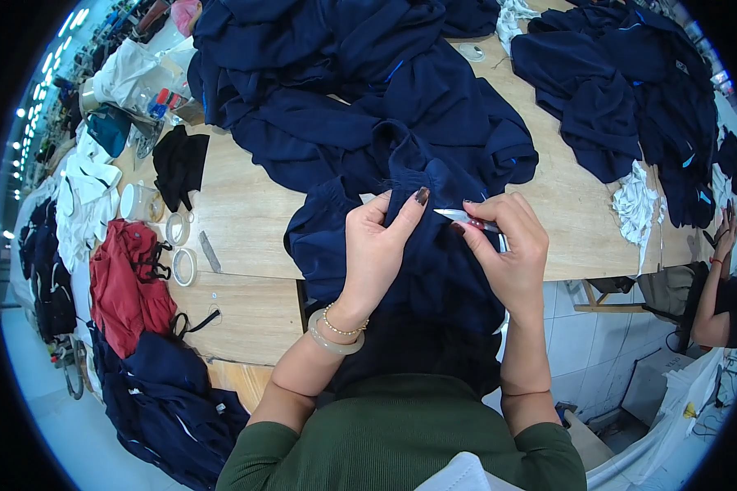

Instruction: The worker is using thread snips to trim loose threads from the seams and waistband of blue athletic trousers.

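Note:
A navy blue garment (442, 282) hangs over the near table edge and down toward my lap. My left hand (373, 250) pinches its gathered edge between thumb and fingers, where loose threads stick up. In my right hand (516, 245) is a small pair of thread snips (454, 214) with a reddish handle, its pointed blades facing left toward the pinched cloth. A short gap separates the blade tips from my left thumb. Cloth and my own fingers hide part of the left grip.
A large navy garment pile (319, 74) covers the far table, with more navy clothes (581, 90) at right. On the left lie tape rolls (184, 267), a red garment (127, 278) and black cloth (178, 168). White scraps (635, 209) lie near another person's arm (715, 295).

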The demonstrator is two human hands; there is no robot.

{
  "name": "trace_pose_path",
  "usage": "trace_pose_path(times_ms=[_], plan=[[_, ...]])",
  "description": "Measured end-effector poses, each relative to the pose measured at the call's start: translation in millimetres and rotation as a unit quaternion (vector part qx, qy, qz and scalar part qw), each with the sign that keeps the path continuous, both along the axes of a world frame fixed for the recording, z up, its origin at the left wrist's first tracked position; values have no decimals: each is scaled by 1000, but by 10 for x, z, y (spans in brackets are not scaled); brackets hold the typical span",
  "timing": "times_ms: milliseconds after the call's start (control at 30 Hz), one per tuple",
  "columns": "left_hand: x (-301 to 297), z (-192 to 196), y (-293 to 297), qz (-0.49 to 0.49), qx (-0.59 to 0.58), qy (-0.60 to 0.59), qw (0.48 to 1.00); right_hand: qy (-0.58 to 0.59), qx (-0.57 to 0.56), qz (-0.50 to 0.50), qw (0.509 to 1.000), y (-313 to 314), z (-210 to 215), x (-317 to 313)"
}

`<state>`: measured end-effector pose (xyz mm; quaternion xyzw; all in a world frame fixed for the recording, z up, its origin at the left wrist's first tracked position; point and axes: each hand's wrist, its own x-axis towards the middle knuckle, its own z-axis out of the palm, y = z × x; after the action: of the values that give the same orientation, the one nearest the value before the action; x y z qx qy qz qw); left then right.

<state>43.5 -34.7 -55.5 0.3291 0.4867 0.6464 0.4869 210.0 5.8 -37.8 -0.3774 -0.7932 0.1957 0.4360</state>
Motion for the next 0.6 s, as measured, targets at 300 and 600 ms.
trace_pose_path(times_ms=[300,600], plan=[[2,4,-2,1,-4,2,1000,11,-6,1,1000,7,8,-2],[7,-2,1,2,-3,7,1000,12,-9,2,1000,6,1,14]])
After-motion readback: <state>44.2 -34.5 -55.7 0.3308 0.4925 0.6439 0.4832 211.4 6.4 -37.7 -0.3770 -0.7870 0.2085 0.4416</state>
